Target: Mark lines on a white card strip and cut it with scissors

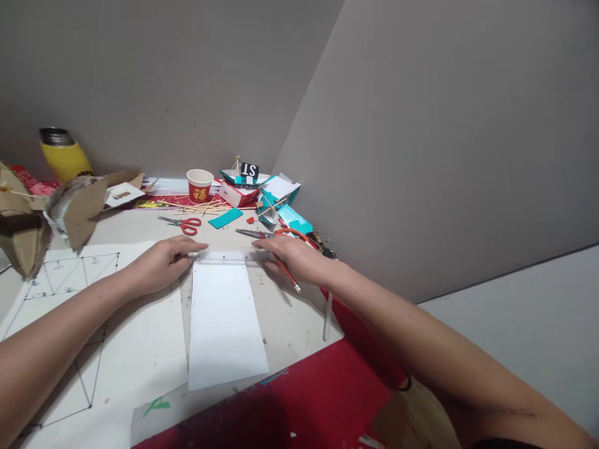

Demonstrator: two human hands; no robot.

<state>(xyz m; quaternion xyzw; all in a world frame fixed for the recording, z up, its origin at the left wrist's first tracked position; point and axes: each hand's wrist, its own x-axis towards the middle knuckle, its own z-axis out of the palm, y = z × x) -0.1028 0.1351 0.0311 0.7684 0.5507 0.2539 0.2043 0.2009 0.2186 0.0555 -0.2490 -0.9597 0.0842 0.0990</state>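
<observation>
A clear ruler-like strip [224,261] spans between my two hands across the top of a narrow white paper [227,324]. My left hand [171,263] is closed on the strip's left end, thumb and fingers pinching it. My right hand [292,257] is closed round the strip's right end, and a red pencil [291,279] sticks out beneath its fingers. Under my left forearm lies a large sheet with drawn triangles [145,337]. Open red-handled scissors [187,224] rest just beyond my left hand. Orange-handled scissors [248,233] lie partly behind my right hand.
At the back stand a red paper cup [199,187], a yellow bottle [65,156] and a small model boat [239,188]. Wooden sticks [201,207] and a teal piece [225,218] lie before them. Torn cardboard [82,215] is at left; a grey wall [421,137] rises at right.
</observation>
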